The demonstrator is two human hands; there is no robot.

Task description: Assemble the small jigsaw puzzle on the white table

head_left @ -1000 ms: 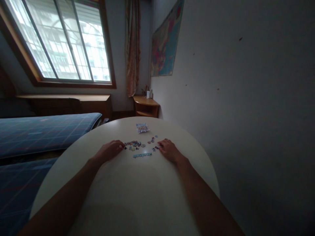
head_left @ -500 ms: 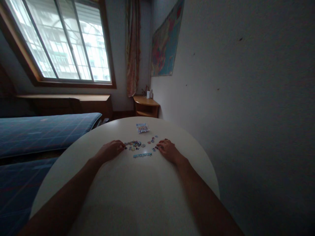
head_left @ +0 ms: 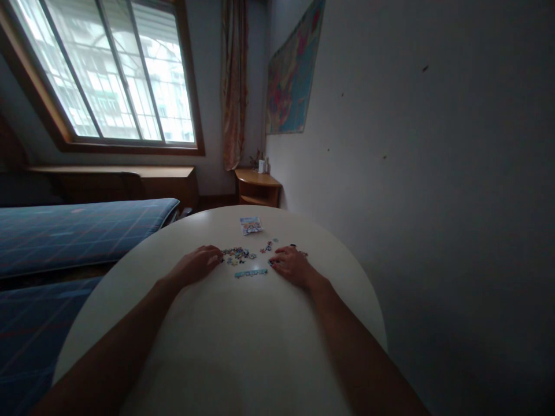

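A loose pile of small jigsaw puzzle pieces [head_left: 239,253] lies on the round white table [head_left: 243,335]. At the pile's left edge rests my left hand [head_left: 200,262], its fingers curled together with a dark puzzle piece [head_left: 222,260] at the tips. My right hand [head_left: 293,265] lies palm down with fingers stretched apart, the tips touching a few pieces on the table. Between and just nearer than the hands is a joined blue strip of puzzle pieces [head_left: 251,273]. Several separate pieces [head_left: 269,247] sit beyond the right fingertips; others are partly hidden by that hand.
A small printed picture sheet or packet [head_left: 251,225] lies toward the table's far side. Left of the table stands a blue plaid mattress [head_left: 78,231]. A corner shelf [head_left: 259,179] is behind, and a bare wall [head_left: 433,202] rises to the right.
My right hand has shifted slightly left, its fingers reaching over pieces that showed beside it before. My left hand has hardly moved.
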